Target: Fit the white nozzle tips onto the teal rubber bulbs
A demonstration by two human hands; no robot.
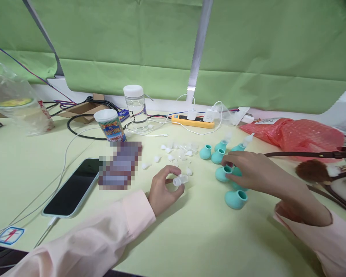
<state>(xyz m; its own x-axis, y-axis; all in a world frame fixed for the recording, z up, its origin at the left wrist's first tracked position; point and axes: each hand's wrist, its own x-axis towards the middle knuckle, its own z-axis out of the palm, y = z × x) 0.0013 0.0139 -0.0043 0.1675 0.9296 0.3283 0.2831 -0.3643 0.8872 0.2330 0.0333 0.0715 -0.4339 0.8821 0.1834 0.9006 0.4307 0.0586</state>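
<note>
My left hand (pixel 166 189) pinches a small clear plastic piece (pixel 180 179) between thumb and fingers, just above the table. On the right, my right hand (pixel 246 169) reaches over the teal bulbs, its fingertips at the rim of one teal bulb (pixel 222 174); another bulb is partly hidden beneath the hand. Nearest me stands a separate teal bulb (pixel 235 199) with an open neck. Behind the hand are more bulbs, two of them bearing clear tips, such as the one at the back right (pixel 248 140). Several white and clear small parts (pixel 173 152) lie scattered beyond my left hand.
A phone (pixel 72 188) on a cable lies at the left, beside a blurred patch (pixel 121 165). Farther back stand a printed cup (pixel 110 125), a clear bottle (pixel 136 109) and a yellow power strip (pixel 192 121). A red bag (pixel 300 134) and a brown brush (pixel 311 172) are at the right.
</note>
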